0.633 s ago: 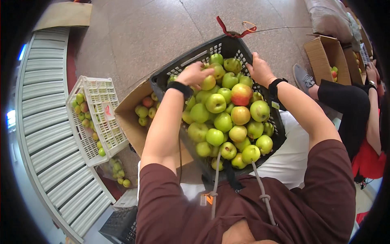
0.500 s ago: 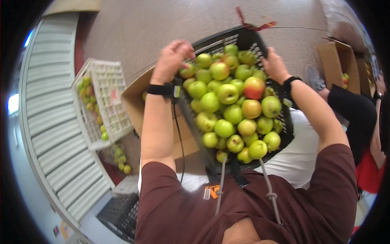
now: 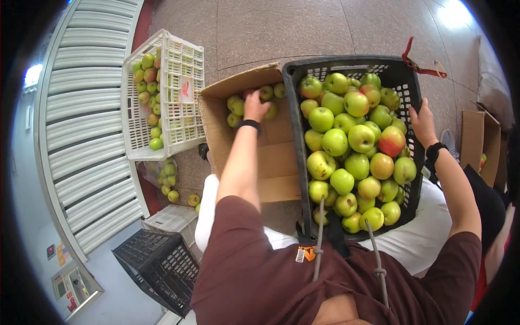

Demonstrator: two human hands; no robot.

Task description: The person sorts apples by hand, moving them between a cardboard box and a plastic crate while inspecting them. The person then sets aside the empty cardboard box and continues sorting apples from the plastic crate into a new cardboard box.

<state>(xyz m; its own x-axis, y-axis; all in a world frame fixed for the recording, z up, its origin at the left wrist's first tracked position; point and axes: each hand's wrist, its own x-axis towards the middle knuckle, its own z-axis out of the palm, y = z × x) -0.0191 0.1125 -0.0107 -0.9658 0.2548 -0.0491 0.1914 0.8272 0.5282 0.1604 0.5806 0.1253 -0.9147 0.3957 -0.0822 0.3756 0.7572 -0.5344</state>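
Observation:
A black plastic basket (image 3: pixel 414 86) heaped with green and reddish apples (image 3: pixel 352 146) rests on my lap. My right hand (image 3: pixel 422 123) grips the basket's right rim. To its left stands an open cardboard box (image 3: pixel 276 157) with a few green apples (image 3: pixel 234 103) in its far corner. My left hand (image 3: pixel 254 106) reaches down into that corner, its fingers curled over a reddish apple (image 3: pixel 248 93) that it mostly hides. Both wrists wear black bands.
A white crate (image 3: pixel 181 70) with green apples along its left side stands left of the box. Loose apples (image 3: pixel 168 184) lie on the floor below it. A black crate (image 3: pixel 157 265) and a roller conveyor (image 3: pixel 86 135) sit further left. Another cardboard box (image 3: pixel 476 146) is at the right.
My left hand has left the apple pile in the basket and moved left into the cardboard box. The right hand has stayed on the basket's rim, and the view has swung left.

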